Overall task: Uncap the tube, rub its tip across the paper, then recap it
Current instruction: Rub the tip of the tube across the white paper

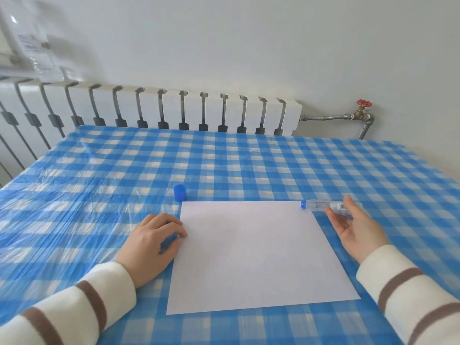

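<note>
A white sheet of paper (pixel 254 255) lies flat on the checked table. The clear tube (pixel 321 204) lies on its side at the paper's far right corner, its blue tip pointing left and uncapped. Its blue cap (pixel 180 192) stands apart, just beyond the paper's far left corner. My right hand (pixel 356 227) is beside the tube's back end, palm turned inward and fingers spread, with the thumb over the tube. My left hand (pixel 151 242) rests loosely curled on the paper's left edge, holding nothing.
A blue-and-white checked plastic cloth (pixel 249 165) covers the whole table. A white radiator (pixel 159 108) runs along the table's far edge, with a pipe and a red valve (pixel 364 103) to its right, against a white wall.
</note>
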`<act>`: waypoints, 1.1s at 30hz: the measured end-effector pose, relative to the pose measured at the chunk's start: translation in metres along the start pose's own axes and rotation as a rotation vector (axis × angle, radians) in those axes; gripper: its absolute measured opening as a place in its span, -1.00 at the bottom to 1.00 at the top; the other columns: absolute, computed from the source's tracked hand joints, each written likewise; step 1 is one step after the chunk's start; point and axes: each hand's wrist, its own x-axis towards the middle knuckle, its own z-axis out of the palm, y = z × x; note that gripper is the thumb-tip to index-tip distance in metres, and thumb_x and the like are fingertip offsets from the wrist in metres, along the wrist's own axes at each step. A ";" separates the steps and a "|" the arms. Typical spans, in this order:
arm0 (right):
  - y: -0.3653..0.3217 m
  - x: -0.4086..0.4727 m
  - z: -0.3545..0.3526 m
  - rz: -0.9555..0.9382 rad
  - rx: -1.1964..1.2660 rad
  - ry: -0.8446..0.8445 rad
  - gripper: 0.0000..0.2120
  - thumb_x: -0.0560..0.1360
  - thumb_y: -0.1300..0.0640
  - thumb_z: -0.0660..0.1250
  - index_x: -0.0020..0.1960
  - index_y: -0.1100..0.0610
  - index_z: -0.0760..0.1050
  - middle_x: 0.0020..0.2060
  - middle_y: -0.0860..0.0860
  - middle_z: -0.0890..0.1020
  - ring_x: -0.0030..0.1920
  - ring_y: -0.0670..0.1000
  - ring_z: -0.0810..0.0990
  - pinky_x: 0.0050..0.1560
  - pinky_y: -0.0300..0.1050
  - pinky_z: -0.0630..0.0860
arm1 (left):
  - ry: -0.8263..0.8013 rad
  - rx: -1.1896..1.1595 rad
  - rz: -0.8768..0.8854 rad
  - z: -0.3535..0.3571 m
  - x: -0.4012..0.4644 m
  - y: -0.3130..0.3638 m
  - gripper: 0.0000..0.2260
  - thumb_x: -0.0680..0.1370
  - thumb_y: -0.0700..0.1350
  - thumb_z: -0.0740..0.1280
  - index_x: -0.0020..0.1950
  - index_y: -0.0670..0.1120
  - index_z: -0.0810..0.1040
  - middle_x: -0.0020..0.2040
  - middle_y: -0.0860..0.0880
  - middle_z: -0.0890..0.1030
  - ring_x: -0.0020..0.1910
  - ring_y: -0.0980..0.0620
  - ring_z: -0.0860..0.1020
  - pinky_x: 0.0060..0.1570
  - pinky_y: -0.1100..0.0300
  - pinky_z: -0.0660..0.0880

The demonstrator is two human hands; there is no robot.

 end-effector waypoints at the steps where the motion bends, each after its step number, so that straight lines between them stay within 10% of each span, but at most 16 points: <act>1: -0.001 0.000 -0.001 -0.004 0.007 0.007 -0.76 0.44 0.06 0.47 0.00 0.18 0.54 0.01 0.21 0.64 -0.18 0.03 0.73 -0.28 -0.25 0.62 | -0.004 -0.001 -0.005 0.000 0.000 0.000 -0.83 0.46 -0.03 0.27 -0.13 -0.04 0.62 -0.04 0.02 0.59 -0.07 -0.05 0.53 -0.04 0.04 0.47; 8: -0.005 -0.004 -0.003 0.000 0.081 0.029 -0.69 0.44 0.02 0.46 0.06 0.18 0.50 0.03 0.21 0.62 -0.15 0.04 0.73 -0.25 -0.26 0.62 | -0.016 0.011 -0.021 -0.001 0.001 0.002 -0.87 0.40 -0.26 0.44 -0.12 -0.06 0.63 -0.03 0.00 0.59 -0.06 -0.08 0.52 -0.02 0.04 0.46; 18: 0.005 -0.039 0.040 0.063 0.169 -0.128 -0.74 0.46 0.06 0.42 -0.03 0.22 0.47 -0.07 0.17 0.61 -0.27 0.01 0.72 -0.37 -0.30 0.59 | -0.248 0.089 -0.078 -0.011 0.007 0.001 -0.80 0.50 0.05 0.29 0.11 0.10 0.50 0.19 0.19 0.41 0.18 0.13 0.37 0.19 0.26 0.32; 25: 0.040 -0.087 0.081 0.229 0.130 -0.311 -0.58 0.32 0.07 0.50 0.08 0.24 0.50 -0.21 0.22 0.72 -0.25 0.05 0.72 -0.40 -0.24 0.60 | 0.008 0.059 -0.038 -0.017 -0.018 0.009 -0.87 0.43 -0.16 0.43 -0.04 -0.07 0.62 0.05 -0.01 0.58 0.03 -0.08 0.54 0.04 -0.02 0.45; 33: 0.089 -0.129 0.112 0.403 -0.035 -0.380 -0.67 0.33 0.10 0.50 -0.04 0.29 0.54 -0.18 0.27 0.71 -0.31 0.08 0.71 -0.43 -0.21 0.60 | -0.004 -0.017 -0.003 -0.015 -0.043 0.015 -0.74 0.45 0.06 0.17 -0.12 0.00 0.62 -0.11 0.03 0.56 -0.12 -0.01 0.54 -0.11 0.02 0.49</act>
